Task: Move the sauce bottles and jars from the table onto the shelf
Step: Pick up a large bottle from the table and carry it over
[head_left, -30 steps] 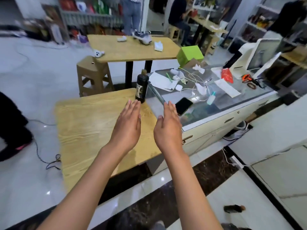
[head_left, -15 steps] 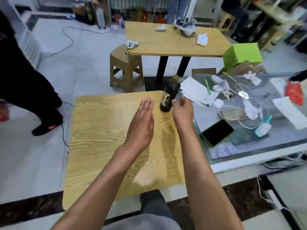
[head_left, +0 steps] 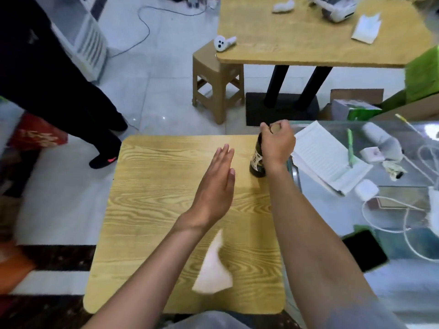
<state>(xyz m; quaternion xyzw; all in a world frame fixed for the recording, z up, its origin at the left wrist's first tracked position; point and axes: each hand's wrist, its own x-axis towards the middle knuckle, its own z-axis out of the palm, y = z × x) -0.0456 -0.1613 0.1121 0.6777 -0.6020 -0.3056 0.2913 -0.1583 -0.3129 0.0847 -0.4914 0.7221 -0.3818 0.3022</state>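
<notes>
Fingers [head_left: 266,128] curled round the neck of the dark sauce bottle [head_left: 257,160].

Right hand [head_left: 276,143] closed just under the cap, bottle upright at the far right corner of the wooden table [head_left: 154,210]; left hand [head_left: 216,188] flat, open, empty. Best lifted straight up, grip firm, clear of the glass counter [head_left: 356,210].

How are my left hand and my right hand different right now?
The right hand is closed around the neck of the dark sauce bottle; the left hand is open, flat and holding nothing. The right hand is at the table's far right corner, the left over its middle. Both are bare.
</notes>
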